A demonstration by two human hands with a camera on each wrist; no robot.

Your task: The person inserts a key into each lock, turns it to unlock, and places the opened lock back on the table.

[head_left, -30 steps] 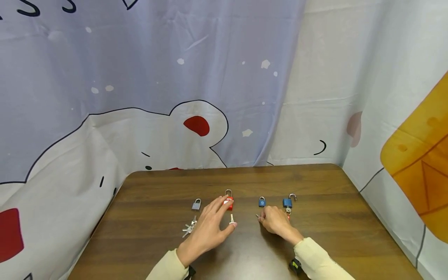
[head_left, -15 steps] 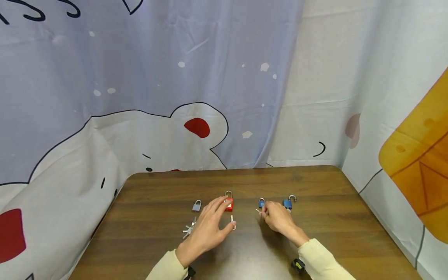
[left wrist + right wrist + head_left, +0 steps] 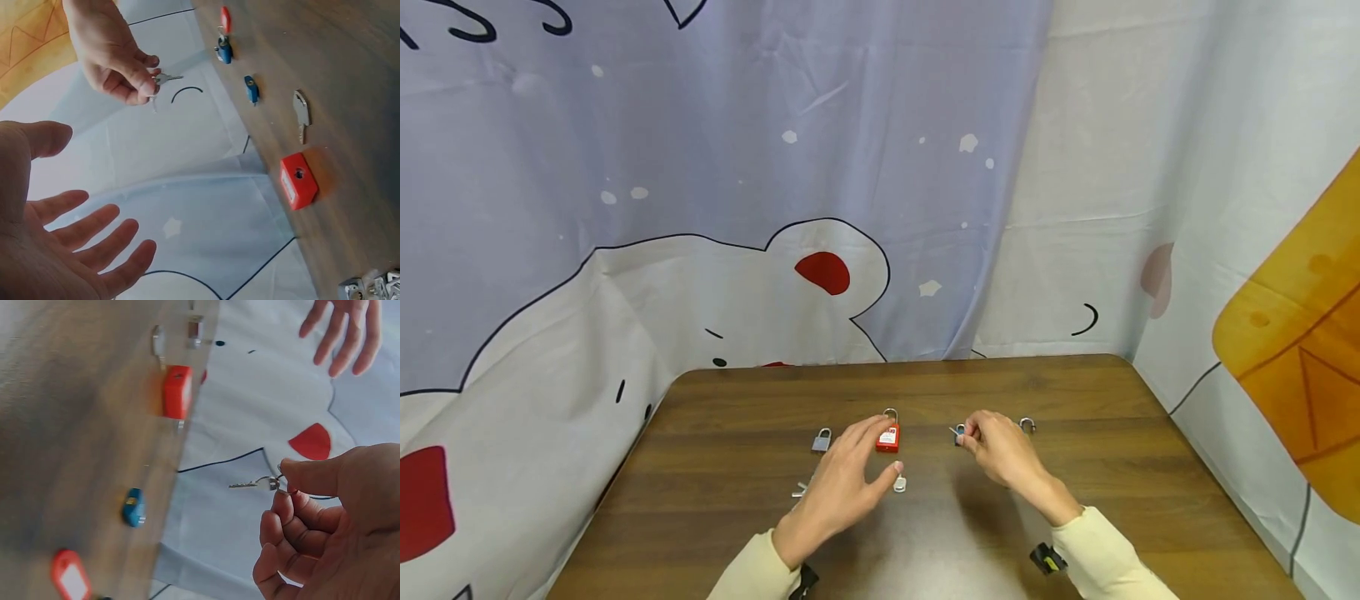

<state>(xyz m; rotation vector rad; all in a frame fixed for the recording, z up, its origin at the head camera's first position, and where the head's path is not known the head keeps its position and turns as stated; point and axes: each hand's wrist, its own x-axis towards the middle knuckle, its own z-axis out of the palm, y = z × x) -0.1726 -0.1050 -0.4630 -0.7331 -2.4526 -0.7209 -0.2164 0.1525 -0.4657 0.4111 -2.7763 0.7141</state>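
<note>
My right hand (image 3: 1003, 450) is raised over the table and pinches a small silver key (image 3: 256, 484) on a ring between thumb and forefinger. Behind it in the head view, a small blue padlock (image 3: 251, 90) rests on the tabletop. Fingers spread and relaxed, my left hand (image 3: 838, 487) hovers with nothing in it, close to a red padlock (image 3: 888, 437) that has a white label. A loose key (image 3: 301, 109) lies in front of that padlock. Farther right, a larger blue padlock (image 3: 224, 50) has a key in it with a red tag (image 3: 70, 575).
Left of the red padlock lies a grey padlock (image 3: 821, 442). A bunch of keys (image 3: 801, 490) is partly hidden by my left hand. The brown wooden table (image 3: 737, 542) ends at a printed curtain (image 3: 925, 208) behind.
My right hand has risen from the tabletop with the key and moved slightly forward, now covering most of the larger blue padlock in the head view. My left hand has barely moved.
</note>
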